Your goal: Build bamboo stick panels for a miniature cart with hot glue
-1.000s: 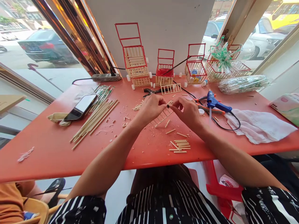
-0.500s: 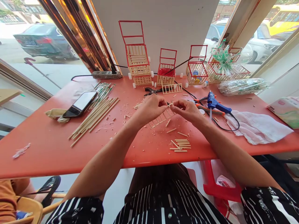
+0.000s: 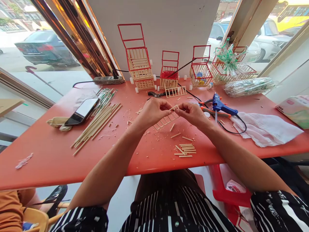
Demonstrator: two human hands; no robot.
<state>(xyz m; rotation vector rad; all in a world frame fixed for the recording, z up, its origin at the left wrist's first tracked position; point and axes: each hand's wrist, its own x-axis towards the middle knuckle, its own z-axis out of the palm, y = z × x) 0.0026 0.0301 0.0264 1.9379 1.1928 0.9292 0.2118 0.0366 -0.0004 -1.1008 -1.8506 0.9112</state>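
My left hand [image 3: 156, 111] and my right hand [image 3: 190, 112] meet over the middle of the table. Between their pinched fingertips is a short wooden stick [image 3: 173, 108], partly covered by the fingers. Just below them a ladder-like frame of thin wooden sticks [image 3: 166, 121] shows; the hands hide its upper part, and I cannot tell if they touch it. Loose short sticks [image 3: 188, 148] lie nearer the front edge. Beyond the hands, another ladder-like stick panel [image 3: 176, 91] rests against black-handled pliers [image 3: 156, 94].
Small stick carts with red handles [image 3: 138, 64] stand along the wall. To the right are a blue glue gun [image 3: 223, 106], its cable, orange-handled pliers and a white cloth [image 3: 270, 130]. Long sticks [image 3: 98, 127] and a phone [image 3: 83, 111] lie left. Wood scraps litter the red table [image 3: 96, 167].
The view has shifted slightly. Both hands stay together at the short stick, with almost the same pinch.
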